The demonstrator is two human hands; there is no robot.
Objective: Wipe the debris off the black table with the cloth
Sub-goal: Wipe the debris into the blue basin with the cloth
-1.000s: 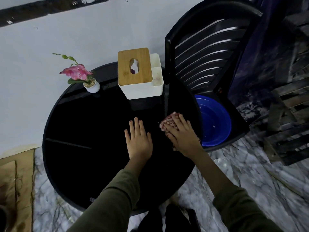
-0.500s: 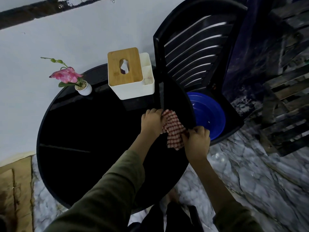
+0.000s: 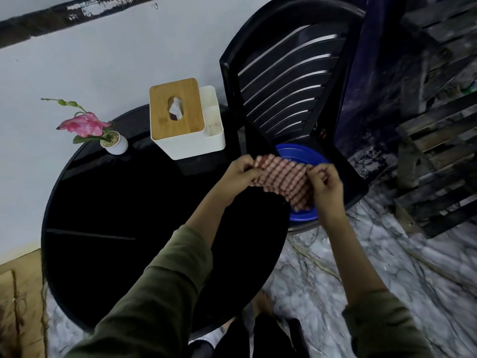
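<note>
A red-and-white checked cloth (image 3: pixel 282 180) hangs spread in the air between my two hands, over the right rim of the round black table (image 3: pixel 116 215) and above a blue basin (image 3: pixel 304 215). My left hand (image 3: pixel 241 174) pinches the cloth's left top corner. My right hand (image 3: pixel 326 186) grips its right edge. No debris shows on the dark glossy tabletop in this light.
A white tissue box with a wooden lid (image 3: pixel 182 120) and a small white pot with a pink flower (image 3: pixel 113 143) stand at the table's far edge by the wall. A black plastic chair (image 3: pixel 289 81) holds the basin. Marble floor (image 3: pixel 387 254) lies to the right.
Both hands lay on the tabletop with the cloth under my right hand. They have since lifted the cloth off the table, carried it right and spread it over the basin.
</note>
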